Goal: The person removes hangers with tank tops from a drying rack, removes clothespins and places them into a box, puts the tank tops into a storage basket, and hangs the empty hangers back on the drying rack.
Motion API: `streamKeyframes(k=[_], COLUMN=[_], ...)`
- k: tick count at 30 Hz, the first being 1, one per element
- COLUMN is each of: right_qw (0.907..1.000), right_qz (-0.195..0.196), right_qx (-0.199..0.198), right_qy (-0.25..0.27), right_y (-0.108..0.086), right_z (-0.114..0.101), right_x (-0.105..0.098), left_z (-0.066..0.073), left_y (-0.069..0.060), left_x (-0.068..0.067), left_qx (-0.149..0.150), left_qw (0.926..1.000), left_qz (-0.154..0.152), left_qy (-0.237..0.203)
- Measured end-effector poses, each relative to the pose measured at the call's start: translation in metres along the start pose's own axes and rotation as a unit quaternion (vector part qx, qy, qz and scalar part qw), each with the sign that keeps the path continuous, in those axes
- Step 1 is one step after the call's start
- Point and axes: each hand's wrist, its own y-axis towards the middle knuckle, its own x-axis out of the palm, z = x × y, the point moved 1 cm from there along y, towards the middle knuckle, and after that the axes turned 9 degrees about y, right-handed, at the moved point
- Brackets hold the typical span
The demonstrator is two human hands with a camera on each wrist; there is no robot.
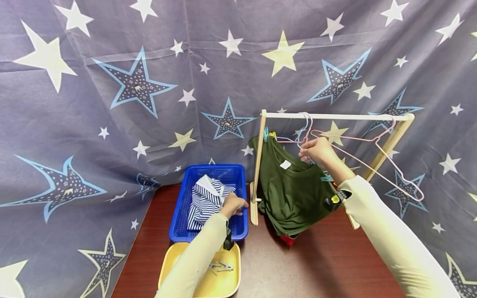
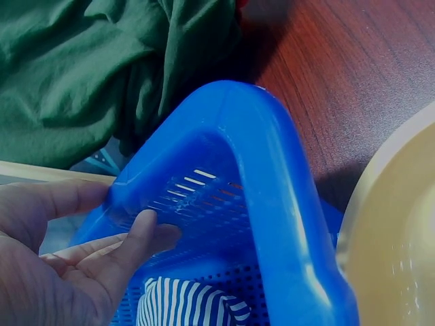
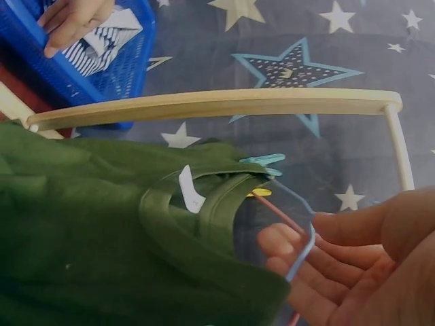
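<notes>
**Rack (image 1: 343, 116) check: shirt hung, hanger pinched**

Green shirt (image 1: 294, 190) is hung at the rack's left side, lower part bunched. Blue basket (image 1: 244, 182) is set just left of the rack, yellow tub (image 1: 223, 283) just in front, striped garment (image 1: 206, 199) laid inside the basket. Blue hanger (image 3: 304, 254) is seated at the shirt's neck, hook over the rail. Best done by keeping the wire steady and clear of the pink hanger (image 3: 279, 214); neckline could be stretched if tugged hard.

Right grip (image 1: 316, 150) is held at the neckline, forearm angled up; blue wire pinched between thumb and fingers. Left grip (image 1: 234, 204) is placed across the basket's right rim, fingers loosely extended, nothing clenched.
</notes>
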Motion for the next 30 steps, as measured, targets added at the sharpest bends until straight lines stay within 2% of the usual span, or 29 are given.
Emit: streamKeyframes(k=[6,18,30], right_qw=[0.9999,0.9988,0.9979], right_qz=[0.005,0.019,0.015], right_qx=[0.012,0.025,-0.008], right_qy=[-0.006,0.036,0.062], right_y=[0.005,0.009,-0.007], right_z=[0.004,0.003,-0.01], right_x=[0.004,0.004,0.001], left_z=[0.0,-0.001,-0.003], left_y=[0.001,0.002,0.004], left_x=[0.001,0.002,0.001], left_qx=[0.0,0.001,0.003], left_qw=[1.0,1.0,1.0], left_qz=[0.001,0.0,-0.004], left_qy=[0.0,-0.002,-0.009])
